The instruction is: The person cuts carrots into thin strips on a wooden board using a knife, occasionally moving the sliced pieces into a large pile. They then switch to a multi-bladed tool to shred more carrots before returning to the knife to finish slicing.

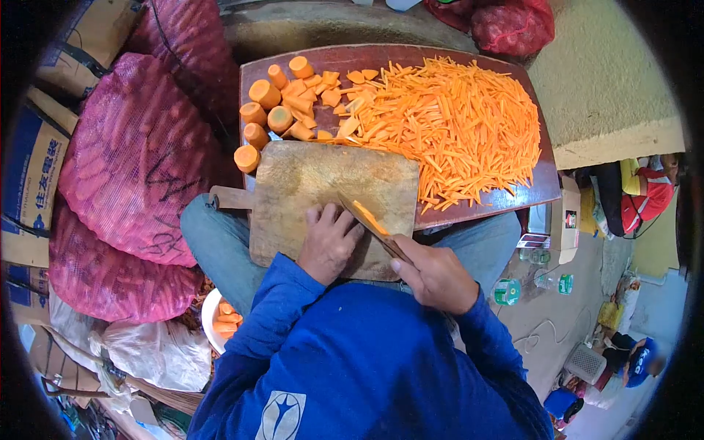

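My right hand [438,275] is wrapped round the handle of a knife [372,226], its blade pointing up and left over the wooden cutting board [293,176]. A piece of orange carrot [369,218] lies along the blade. Left of the knife, my left hand [330,240] rests on the board with fingers bent and drawn together; what is under the fingertips is hidden. Beyond the board, a big heap of carrot sticks [469,125] covers the right of the dark red table [352,53]. Thick carrot chunks [265,93] stand at its left.
Red mesh sacks [132,161] are piled at the left, by cardboard boxes [26,191]. A white bowl [210,315] with carrots is at lower left. Plastic bottles [506,292] stand on the floor at the right. Another person [639,363] is at the far lower right.
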A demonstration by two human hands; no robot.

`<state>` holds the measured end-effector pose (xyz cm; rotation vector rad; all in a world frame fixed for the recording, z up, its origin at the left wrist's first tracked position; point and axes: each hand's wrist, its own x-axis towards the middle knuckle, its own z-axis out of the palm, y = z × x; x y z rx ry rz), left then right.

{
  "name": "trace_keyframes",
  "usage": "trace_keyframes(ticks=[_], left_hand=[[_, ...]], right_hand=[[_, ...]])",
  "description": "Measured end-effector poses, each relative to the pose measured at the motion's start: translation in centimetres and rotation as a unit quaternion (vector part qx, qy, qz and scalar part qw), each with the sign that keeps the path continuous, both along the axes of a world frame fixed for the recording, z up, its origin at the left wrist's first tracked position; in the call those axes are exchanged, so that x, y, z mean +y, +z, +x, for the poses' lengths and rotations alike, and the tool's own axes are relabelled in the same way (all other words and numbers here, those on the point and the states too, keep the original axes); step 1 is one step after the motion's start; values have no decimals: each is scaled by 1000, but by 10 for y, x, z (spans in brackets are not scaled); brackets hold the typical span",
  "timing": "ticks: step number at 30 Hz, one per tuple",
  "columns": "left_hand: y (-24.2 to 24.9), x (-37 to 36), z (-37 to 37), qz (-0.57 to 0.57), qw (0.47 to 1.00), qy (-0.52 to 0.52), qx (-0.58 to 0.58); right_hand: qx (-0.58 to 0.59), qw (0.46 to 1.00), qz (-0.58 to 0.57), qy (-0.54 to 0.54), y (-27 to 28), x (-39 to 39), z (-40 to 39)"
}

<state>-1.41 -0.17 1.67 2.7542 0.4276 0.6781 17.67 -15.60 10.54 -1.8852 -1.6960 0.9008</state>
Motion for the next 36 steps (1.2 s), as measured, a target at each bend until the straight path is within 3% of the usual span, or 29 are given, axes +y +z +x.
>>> trace_keyframes(ticks=[19, 22, 36], left_hand=[[-13, -3, -1, -12, 998, 11, -66], [-17, -4, -3, -9, 999, 13, -46], [-14, -7, -4, -8, 998, 32, -46]], right_hand=[[-3, 1000, 31, 3, -20, 15, -5], [24, 999, 22, 3, 1, 4, -5], [25, 1000, -4, 1, -12, 15, -5]])
